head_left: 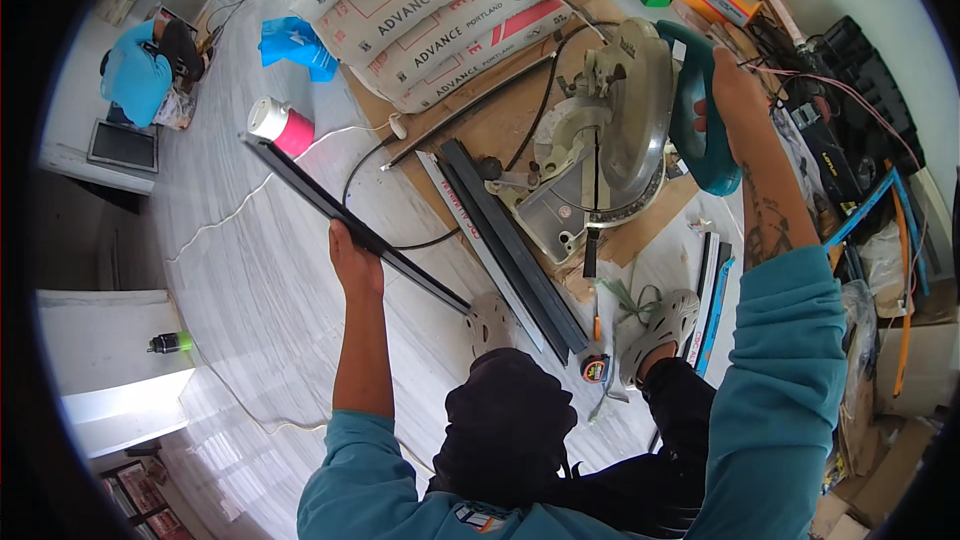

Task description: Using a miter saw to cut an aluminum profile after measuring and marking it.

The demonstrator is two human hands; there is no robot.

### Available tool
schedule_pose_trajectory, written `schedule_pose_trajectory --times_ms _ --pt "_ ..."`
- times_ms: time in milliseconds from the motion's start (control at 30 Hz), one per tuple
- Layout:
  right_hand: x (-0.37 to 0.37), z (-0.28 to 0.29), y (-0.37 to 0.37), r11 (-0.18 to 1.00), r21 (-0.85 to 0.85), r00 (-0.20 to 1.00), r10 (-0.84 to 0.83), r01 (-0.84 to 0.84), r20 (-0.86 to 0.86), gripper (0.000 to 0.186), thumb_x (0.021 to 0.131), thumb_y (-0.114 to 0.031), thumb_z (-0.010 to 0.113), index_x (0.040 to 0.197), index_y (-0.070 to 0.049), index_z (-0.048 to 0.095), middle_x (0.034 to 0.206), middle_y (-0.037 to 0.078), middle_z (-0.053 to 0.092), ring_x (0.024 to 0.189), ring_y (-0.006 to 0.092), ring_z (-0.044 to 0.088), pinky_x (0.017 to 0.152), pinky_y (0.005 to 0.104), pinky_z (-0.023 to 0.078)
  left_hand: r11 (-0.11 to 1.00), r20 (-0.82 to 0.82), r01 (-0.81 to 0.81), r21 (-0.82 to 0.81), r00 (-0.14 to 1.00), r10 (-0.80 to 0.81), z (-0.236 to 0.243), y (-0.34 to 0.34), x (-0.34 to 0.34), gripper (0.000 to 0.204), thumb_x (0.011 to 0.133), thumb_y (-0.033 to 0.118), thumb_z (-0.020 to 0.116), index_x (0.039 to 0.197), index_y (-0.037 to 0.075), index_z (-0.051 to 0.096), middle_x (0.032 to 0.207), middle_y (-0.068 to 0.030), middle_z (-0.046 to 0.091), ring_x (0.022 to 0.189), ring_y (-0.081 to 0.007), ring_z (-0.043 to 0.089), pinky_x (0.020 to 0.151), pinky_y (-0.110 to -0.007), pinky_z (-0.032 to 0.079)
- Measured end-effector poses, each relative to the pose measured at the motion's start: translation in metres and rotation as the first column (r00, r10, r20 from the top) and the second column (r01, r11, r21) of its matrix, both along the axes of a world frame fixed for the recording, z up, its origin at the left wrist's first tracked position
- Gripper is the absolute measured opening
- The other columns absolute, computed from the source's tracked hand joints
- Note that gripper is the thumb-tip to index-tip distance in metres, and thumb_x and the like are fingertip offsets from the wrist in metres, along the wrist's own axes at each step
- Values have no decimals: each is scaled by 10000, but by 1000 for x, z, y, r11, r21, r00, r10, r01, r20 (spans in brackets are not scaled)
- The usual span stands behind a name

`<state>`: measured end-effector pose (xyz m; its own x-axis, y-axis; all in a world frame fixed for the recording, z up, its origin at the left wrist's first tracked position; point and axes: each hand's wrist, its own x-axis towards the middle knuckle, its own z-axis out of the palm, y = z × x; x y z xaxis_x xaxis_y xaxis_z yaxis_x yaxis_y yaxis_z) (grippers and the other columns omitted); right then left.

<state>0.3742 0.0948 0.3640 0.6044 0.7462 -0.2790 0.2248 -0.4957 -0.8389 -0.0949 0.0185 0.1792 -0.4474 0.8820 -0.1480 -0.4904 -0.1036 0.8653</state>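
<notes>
A long black metal profile is held in my left hand, slanting from the pink-and-white jug down toward my left shoe. My fingers wrap round it near its middle. My right hand grips the green D-shaped handle of a miter saw. The saw's head has a clear guard, and its metal base stands on brown cardboard. Several dark profiles lie beside the base, with a silver, printed one along them. The blade is mostly hidden by the guard.
Stacked paper sacks stand behind the saw. A pink-and-white jug and a white extension cord are at left. A tape measure lies between my feet. Tools and boxes crowd the right wall. Another person crouches at far left.
</notes>
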Motion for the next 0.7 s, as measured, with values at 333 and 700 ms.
schedule_pose_trajectory --times_ms 333,700 --pt "-6 6 -2 1000 -19 1000 -15 14 -27 553 919 -547 435 1007 -26 597 746 130 595 541 220 582 503 372 477 960 -454 165 -227 854 -254 -102 -73 18 304 1003 237 540 1196 2 534 973 -18 579 881 -98 521 795 -254 434" --pt "-7 10 -5 1000 9 999 -22 22 -27 568 919 -510 431 1044 18 596 776 160 609 582 235 606 512 370 498 960 -896 50 -276 349 -275 -161 -53 -14 353 911 140 646 1216 -22 575 1113 -235 629 1036 -387 610 892 -423 477"
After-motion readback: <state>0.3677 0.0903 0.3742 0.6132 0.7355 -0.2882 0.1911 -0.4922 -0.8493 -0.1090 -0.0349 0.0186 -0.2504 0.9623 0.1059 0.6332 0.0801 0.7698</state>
